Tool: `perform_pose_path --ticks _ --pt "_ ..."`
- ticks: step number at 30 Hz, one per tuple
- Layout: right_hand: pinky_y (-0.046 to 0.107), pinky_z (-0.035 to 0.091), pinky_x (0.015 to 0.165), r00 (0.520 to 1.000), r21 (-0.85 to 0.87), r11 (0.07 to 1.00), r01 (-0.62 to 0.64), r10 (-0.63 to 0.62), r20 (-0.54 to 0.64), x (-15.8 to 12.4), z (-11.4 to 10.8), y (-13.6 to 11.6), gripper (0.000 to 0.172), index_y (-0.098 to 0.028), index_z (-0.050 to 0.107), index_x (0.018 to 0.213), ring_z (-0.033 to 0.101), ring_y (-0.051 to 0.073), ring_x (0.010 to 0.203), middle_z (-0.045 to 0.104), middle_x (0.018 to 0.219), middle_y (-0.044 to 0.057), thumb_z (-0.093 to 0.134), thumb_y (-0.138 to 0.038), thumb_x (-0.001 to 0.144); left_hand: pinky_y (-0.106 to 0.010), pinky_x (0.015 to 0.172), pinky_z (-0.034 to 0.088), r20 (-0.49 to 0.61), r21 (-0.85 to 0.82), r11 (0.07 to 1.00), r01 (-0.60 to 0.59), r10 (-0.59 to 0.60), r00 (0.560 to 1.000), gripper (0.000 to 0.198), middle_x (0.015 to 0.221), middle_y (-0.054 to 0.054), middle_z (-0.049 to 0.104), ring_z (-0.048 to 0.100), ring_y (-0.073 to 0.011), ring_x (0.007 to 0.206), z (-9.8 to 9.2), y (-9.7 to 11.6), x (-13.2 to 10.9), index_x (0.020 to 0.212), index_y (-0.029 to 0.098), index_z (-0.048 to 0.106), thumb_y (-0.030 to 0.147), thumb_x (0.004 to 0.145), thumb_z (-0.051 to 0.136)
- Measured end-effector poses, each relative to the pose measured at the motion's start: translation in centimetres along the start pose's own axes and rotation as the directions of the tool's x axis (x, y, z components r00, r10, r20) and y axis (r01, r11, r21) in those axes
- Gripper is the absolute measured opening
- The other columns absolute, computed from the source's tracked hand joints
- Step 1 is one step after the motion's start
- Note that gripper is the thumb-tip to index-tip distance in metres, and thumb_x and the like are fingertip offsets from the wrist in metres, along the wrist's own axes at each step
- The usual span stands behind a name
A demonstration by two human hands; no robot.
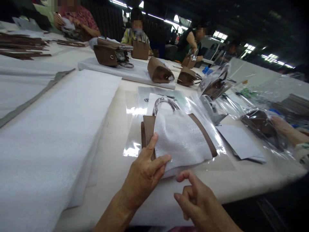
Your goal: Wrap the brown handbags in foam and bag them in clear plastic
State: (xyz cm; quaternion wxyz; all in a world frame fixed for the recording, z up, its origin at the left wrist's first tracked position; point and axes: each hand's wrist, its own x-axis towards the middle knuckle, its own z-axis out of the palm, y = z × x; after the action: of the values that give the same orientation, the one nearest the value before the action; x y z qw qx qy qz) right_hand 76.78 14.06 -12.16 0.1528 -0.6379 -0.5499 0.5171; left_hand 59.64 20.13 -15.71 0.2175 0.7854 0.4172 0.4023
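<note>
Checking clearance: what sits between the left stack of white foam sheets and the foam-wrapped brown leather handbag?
Head view: bare cream tabletop and the edge of the clear plastic sleeve lying under the brown leather handbag.

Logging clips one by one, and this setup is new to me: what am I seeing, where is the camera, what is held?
No machine here: the one picture comes from a camera on a person's head, looking down at their own bare hands. The left hand pinches a white foam sheet laid over a brown handbag, which lies on a clear plastic bag on the table. The right hand hovers near the sheet's edge, fingers loosely curled, holding nothing. A stack of foam sheets lies to the left. More handbags stand further back, where other people work.
</note>
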Motion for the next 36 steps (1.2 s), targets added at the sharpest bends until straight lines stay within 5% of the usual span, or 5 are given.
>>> perform_pose_path --ticks 6,11,20,28,36 --pt "0.016 0.036 0.041 0.665 -0.573 0.634 0.519 -0.721 -0.196 0.7 -3.6 3.5 0.036 -0.022 0.035 0.109 0.042 0.005 0.04 0.047 0.058 -0.007 0.056 -0.023 0.081 -0.034 0.092 0.044 0.0 0.021 1.0 -0.005 0.005 1.0 0.027 0.146 -0.006 0.016 0.039 -0.023 0.122 0.0 0.3 0.2 0.104 0.025 0.06 0.013 0.083 0.048" --pt "0.021 0.039 0.054 0.376 -0.775 0.142 0.615 -0.917 0.131 2.9 -5.1 3.7 0.048 -0.02 0.039 0.124 0.049 0.008 0.057 0.054 0.069 -0.002 0.053 -0.008 0.079 -0.036 0.095 0.042 0.006 0.04 0.999 -0.008 0.008 1.0 0.029 0.146 -0.005 0.016 0.036 -0.0233 0.124 -0.1 0.5 0.2 0.104 0.024 0.06 0.011 0.082 0.048" --pt "0.021 0.034 0.05 0.31 -0.657 0.208 0.724 -0.95 0.04 3.7 -2.6 2.3 0.031 -0.015 0.053 0.109 0.044 0.008 0.054 0.052 0.062 -0.001 0.051 -0.004 0.08 -0.037 0.094 0.044 0.022 0.029 0.999 0.016 -0.016 1.0 0.028 0.146 -0.005 0.016 0.037 -0.0238 0.124 0.0 0.7 0.4 0.104 0.024 0.06 0.011 0.082 0.048" --pt "0.03 0.041 0.054 0.313 -0.583 0.036 0.811 -0.869 0.382 2.4 -4.0 3.9 0.026 -0.006 0.056 0.105 0.049 0.014 0.058 0.057 0.068 0.006 0.039 -0.012 0.086 -0.037 0.098 0.039 0.065 0.011 1.0 0.029 -0.03 0.997 0.03 0.146 -0.006 0.013 0.029 -0.0231 0.128 -0.3 0.6 0.5 0.106 0.023 0.059 0.01 0.082 0.046" --pt "0.04 0.036 0.099 0.221 -0.788 -0.046 0.615 -0.948 0.227 5.6 -4.3 0.1 0.031 -0.01 0.054 0.115 0.043 0.022 0.118 0.054 0.121 0.008 0.039 -0.01 0.088 -0.035 0.104 0.032 0.064 0.043 0.997 0.069 -0.072 0.995 0.032 0.147 -0.006 0.012 0.025 -0.021 0.13 -0.1 0.8 0.5 0.112 0.023 0.053 0.01 0.086 0.042"
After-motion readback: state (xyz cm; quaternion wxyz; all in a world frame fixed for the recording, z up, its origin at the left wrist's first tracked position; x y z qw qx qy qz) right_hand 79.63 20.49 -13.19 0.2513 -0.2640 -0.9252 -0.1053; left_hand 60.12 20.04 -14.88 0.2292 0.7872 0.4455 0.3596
